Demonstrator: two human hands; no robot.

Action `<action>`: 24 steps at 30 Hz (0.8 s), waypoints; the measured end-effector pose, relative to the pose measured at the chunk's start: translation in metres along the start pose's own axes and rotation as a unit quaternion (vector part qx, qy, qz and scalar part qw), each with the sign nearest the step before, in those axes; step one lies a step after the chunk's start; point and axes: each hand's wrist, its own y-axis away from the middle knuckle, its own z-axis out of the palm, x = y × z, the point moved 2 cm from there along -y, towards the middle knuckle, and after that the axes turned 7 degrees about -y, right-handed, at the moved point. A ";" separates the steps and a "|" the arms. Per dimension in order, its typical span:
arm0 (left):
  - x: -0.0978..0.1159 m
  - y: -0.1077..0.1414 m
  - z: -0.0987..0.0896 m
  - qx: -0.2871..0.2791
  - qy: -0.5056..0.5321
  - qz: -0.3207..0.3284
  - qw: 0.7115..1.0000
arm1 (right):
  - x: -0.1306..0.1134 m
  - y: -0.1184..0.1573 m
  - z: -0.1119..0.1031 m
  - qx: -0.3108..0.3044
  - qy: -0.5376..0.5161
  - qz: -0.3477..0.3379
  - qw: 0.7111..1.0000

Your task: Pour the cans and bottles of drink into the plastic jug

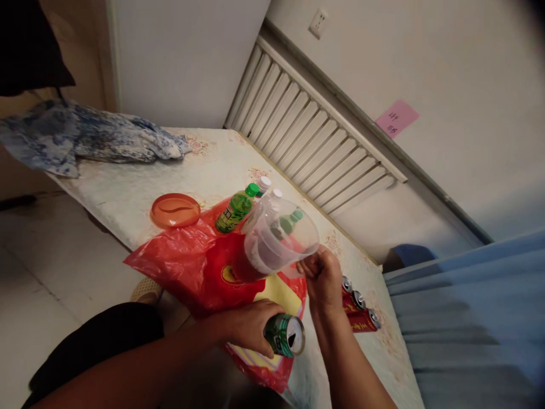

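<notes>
This looks like a room in a home: a table (213, 177) wears a flowered cloth, with a patterned garment (128, 139) on its end. Against the table's far edge stands a radiator (306, 119); beyond its right end hangs a blue curtain (468, 324), and above it is a wall socket (318, 24).

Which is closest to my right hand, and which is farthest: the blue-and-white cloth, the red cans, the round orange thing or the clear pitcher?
From your right hand:
1. Clear pitcher, in its grip
2. Red cans, just right
3. Round orange thing, left
4. Blue-and-white cloth, far left
</notes>
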 end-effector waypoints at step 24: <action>-0.022 0.000 -0.081 0.203 0.047 -0.050 0.977 | -0.119 0.028 -0.098 0.062 0.171 0.033 0.983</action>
